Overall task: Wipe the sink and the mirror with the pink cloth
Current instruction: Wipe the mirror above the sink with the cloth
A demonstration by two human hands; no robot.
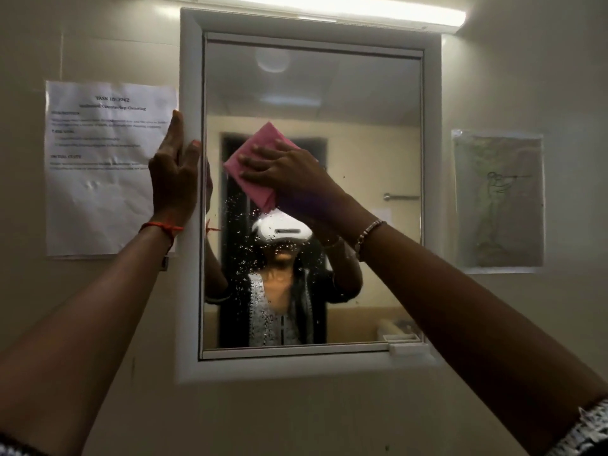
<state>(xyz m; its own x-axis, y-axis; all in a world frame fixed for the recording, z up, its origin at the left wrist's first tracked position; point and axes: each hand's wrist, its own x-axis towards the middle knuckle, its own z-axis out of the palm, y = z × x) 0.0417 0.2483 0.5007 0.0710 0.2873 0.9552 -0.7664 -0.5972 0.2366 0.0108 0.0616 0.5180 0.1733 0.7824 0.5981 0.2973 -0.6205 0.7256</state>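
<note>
The right hand (283, 172) lay flat with fingers spread, pressing the pink cloth (251, 159) against the mirror (362, 126) left of centre. The folded cloth stood on a corner like a diamond; the hand hid its right part, so its long axis could not be told. The left hand (174, 172), fingers straight, braced the white frame (190, 77) at its left edge. Droplets (246, 232) speckled the glass below; bare glass stretched rightward and upward to the frame.

The wall (329, 419) carries a white-framed mirror (371, 143) — printed sheet (102, 179) left, drawing (498, 200) right.
</note>
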